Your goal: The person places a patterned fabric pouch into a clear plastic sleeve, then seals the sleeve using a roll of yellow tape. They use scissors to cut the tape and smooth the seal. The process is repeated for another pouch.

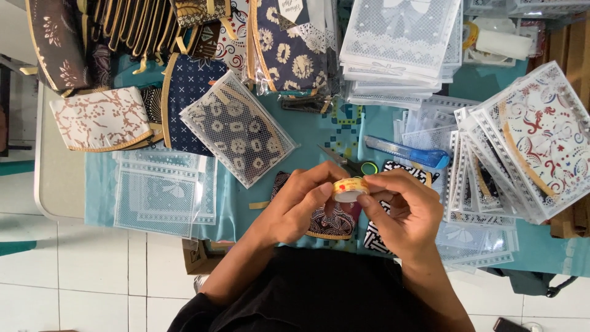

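The left hand (295, 206) and right hand (399, 212) meet above the near edge of the teal-covered table (98, 184), fingertips of both pinching a small yellow patterned roll of tape (351, 189) between them. Beneath them lies a dark batik pouch (329, 221). A blue utility knife (405, 152) rests just beyond, beside stacked clear lace-printed sleeves (399, 43).

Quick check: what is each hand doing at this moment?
Left hand: closed on the small roll of tape, thumb and fingers pinching it.
Right hand: also gripping the same roll, fingertips on its rim.
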